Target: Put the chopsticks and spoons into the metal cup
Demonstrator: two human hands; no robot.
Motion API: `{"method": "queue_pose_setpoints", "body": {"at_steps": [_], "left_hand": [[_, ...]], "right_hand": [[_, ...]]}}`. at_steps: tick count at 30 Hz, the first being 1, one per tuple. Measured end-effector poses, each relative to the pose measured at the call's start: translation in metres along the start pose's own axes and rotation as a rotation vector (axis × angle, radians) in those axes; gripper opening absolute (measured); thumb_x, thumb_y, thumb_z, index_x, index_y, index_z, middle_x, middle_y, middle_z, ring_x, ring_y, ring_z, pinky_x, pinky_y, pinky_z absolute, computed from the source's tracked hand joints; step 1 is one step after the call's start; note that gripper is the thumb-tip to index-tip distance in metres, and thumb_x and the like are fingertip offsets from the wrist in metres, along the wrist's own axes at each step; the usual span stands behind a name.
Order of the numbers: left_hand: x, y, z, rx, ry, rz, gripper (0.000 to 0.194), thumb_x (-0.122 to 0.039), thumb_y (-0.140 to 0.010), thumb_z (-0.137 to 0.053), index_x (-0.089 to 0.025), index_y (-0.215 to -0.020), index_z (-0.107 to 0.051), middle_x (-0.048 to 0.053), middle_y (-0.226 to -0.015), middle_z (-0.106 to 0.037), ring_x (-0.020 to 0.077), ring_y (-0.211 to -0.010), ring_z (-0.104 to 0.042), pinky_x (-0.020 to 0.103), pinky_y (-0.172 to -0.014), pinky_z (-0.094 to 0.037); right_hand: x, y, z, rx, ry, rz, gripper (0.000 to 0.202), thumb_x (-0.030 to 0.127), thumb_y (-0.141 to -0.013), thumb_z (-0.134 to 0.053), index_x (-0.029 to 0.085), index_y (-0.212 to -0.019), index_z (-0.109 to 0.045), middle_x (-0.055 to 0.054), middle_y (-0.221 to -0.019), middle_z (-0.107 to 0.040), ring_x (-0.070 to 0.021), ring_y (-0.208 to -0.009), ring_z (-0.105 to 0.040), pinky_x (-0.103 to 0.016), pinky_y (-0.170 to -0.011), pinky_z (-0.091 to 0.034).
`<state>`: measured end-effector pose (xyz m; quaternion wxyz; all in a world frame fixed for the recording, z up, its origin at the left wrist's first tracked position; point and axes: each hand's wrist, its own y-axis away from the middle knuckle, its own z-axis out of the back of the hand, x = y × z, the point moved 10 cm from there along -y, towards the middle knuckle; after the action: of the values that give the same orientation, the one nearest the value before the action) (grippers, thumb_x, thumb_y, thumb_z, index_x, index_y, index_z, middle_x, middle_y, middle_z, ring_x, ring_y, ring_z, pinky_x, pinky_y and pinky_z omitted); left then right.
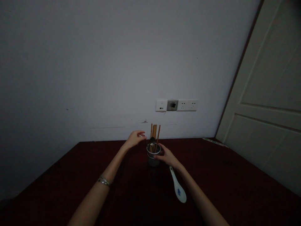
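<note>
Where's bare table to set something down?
In this dim light, the table looks bare left of the left forearm, between that forearm and the spoon, and from the right forearm toward the door, bar a thin strip at the edge. Crowded: the cup, with chopsticks inside, the right hand around it and the left hand close by.

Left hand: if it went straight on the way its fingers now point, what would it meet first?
The left hand would probably meet the leftmost wooden chopstick standing in the metal cup. Depth is unclear, so it might instead be the dark spoon bowl near it.
</note>
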<state>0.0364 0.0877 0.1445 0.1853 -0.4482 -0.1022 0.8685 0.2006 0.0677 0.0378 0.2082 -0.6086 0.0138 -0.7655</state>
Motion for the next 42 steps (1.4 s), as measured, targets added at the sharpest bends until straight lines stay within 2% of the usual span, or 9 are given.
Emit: {"method": "queue_pose_setpoints", "body": {"at_steps": [3, 5, 10, 14, 22, 27, 34, 38, 42], "left_hand": [[0.021, 0.004, -0.016, 0.057, 0.181, 0.112, 0.049, -0.036, -0.066, -0.063, -0.009, -0.107, -0.057, 0.007, -0.076, -0.064, 0.0134, -0.059, -0.055, 0.017, -0.036, -0.037], [0.026, 0.005, -0.022, 0.066, 0.253, 0.15, 0.044, -0.034, -0.066, -0.063, -0.009, -0.102, -0.059, 0.006, -0.072, -0.064, 0.0124, -0.058, -0.055, 0.016, -0.035, -0.036], [0.019, 0.005, -0.027, 0.097, 0.281, 0.151, 0.028, -0.036, -0.067, -0.061, -0.01, -0.075, -0.064, 0.006, -0.072, -0.064, 0.0095, -0.051, -0.052, 0.016, -0.033, -0.035], [0.008, 0.005, -0.021, 0.069, 0.263, 0.135, 0.027, -0.037, -0.067, -0.06, -0.01, -0.07, -0.064, 0.004, -0.064, -0.062, 0.0092, -0.048, -0.051, 0.016, -0.033, -0.033], [-0.031, 0.001, 0.003, -0.017, 0.264, 0.055, 0.027, -0.035, -0.067, -0.06, -0.009, -0.073, -0.064, 0.007, -0.069, -0.063, 0.0087, -0.049, -0.049, 0.016, -0.033, -0.034], [-0.074, 0.003, 0.029, -0.12, 0.26, -0.07, 0.026, -0.036, -0.069, -0.059, -0.011, -0.074, -0.065, 0.007, -0.07, -0.065, 0.0088, -0.05, -0.049, 0.015, -0.033, -0.032], [-0.135, 0.018, 0.076, -0.307, 0.324, -0.228, 0.025, -0.034, -0.068, -0.062, -0.011, -0.077, -0.068, 0.007, -0.071, -0.066, 0.0086, -0.051, -0.05, 0.015, -0.034, -0.032], [-0.151, 0.031, 0.092, -0.362, 0.352, -0.266, 0.024, -0.032, -0.068, -0.062, -0.011, -0.079, -0.069, 0.007, -0.071, -0.066, 0.0074, -0.049, -0.049, 0.016, -0.034, -0.032], [-0.15, 0.04, 0.097, -0.381, 0.381, -0.268, 0.022, -0.031, -0.069, -0.063, -0.012, -0.078, -0.069, 0.007, -0.069, -0.066, 0.0072, -0.048, -0.049, 0.016, -0.034, -0.032]], "right_hand": [[0.001, 0.0, 0.0, 0.001, -0.007, 0.009, 0.079, 0.029, -0.056, -0.075, 0.018, -0.126, -0.039, -0.01, -0.115, -0.058, -0.0219, -0.094, -0.06, -0.038, -0.083, -0.047], [0.0, 0.0, 0.0, -0.009, -0.007, 0.003, 0.079, 0.029, -0.056, -0.075, 0.018, -0.126, -0.038, -0.011, -0.115, -0.057, -0.022, -0.093, -0.06, -0.038, -0.083, -0.048], [-0.005, -0.001, -0.002, 0.016, -0.03, -0.006, 0.079, 0.03, -0.056, -0.075, 0.018, -0.125, -0.038, -0.01, -0.115, -0.058, -0.0208, -0.091, -0.061, -0.037, -0.081, -0.048], [-0.005, -0.001, -0.001, 0.013, -0.034, -0.009, 0.079, 0.031, -0.057, -0.075, 0.019, -0.125, -0.038, -0.009, -0.114, -0.059, -0.0203, -0.09, -0.061, -0.037, -0.081, -0.049], [-0.002, 0.001, 0.002, -0.022, -0.02, -0.019, 0.078, 0.03, -0.056, -0.075, 0.019, -0.125, -0.041, -0.009, -0.109, -0.061, -0.0213, -0.089, -0.061, -0.037, -0.08, -0.048], [-0.003, 0.002, 0.002, -0.016, -0.052, -0.02, 0.076, 0.028, -0.055, -0.075, 0.021, -0.124, -0.043, -0.008, -0.111, -0.06, -0.0219, -0.089, -0.061, -0.039, -0.08, -0.048], [-0.009, 0.001, 0.0, -0.006, -0.093, -0.047, 0.083, 0.028, -0.054, -0.076, 0.022, -0.128, -0.039, -0.01, -0.119, -0.055, -0.0219, -0.092, -0.06, -0.038, -0.081, -0.049], [-0.007, 0.002, -0.005, 0.014, -0.106, -0.053, 0.091, 0.028, -0.054, -0.076, 0.021, -0.132, -0.03, -0.011, -0.124, -0.051, -0.0213, -0.094, -0.06, -0.039, -0.084, -0.047], [0.008, 0.007, -0.001, 0.034, -0.076, -0.068, 0.095, 0.029, -0.054, -0.076, 0.019, -0.134, -0.027, -0.014, -0.125, -0.05, -0.0217, -0.096, -0.059, -0.038, -0.084, -0.047]]}}
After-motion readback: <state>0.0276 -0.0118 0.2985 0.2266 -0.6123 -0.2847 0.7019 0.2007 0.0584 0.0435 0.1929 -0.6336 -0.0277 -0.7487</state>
